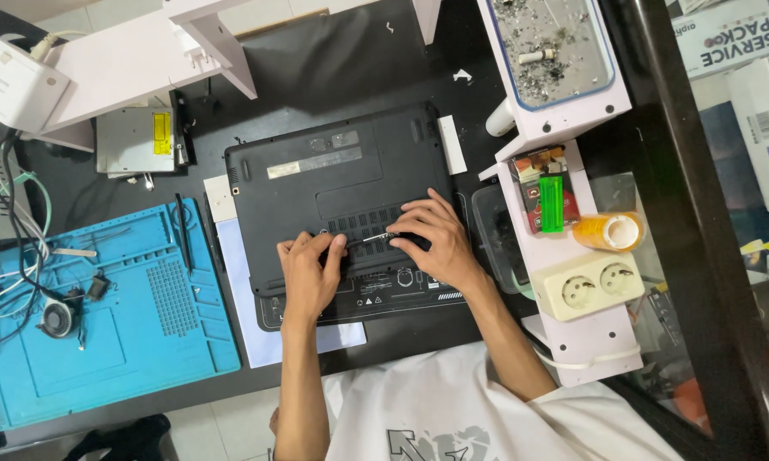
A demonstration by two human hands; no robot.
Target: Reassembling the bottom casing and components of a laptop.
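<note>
**Hands and screwdriver on an upturned laptop**

White T-shirt (453, 410) with a grey print fills the bottom edge, closest to the lens, and both bare forearms run up from it to the middle of the black desk (333, 68).

Centre of the view: a black laptop (337, 183) lies bottom side up, its vent slats and label strips showing. The right hand (440, 243) rests on the base at about 4 o'clock from the laptop's middle, fingers curled and pinching the dark handle of a small screwdriver (383, 238). Its thin metal shaft points toward 9 o'clock, lying almost flat over the vents. The left hand (309, 271) sits at 7 o'clock, fingers pressed together on the casing, with the thumb and forefinger up against the shaft's tip; whether they actually grip the tip I cannot tell.

Outward from there: a pale sheet (256, 299) pokes out under the laptop's left edge. At 9 o'clock lies a blue repair mat (145, 341) carrying black tweezers (182, 230) and a small round fan (57, 318) among loose wires. At 11 o'clock sits a bare silver optical drive (137, 141). At 3 o'clock a white shelf holds a green lighter (552, 205), an orange tape roll (608, 230) and a cream double socket (591, 286); at 1 o'clock, a tray of ash and debris (555, 47).
</note>
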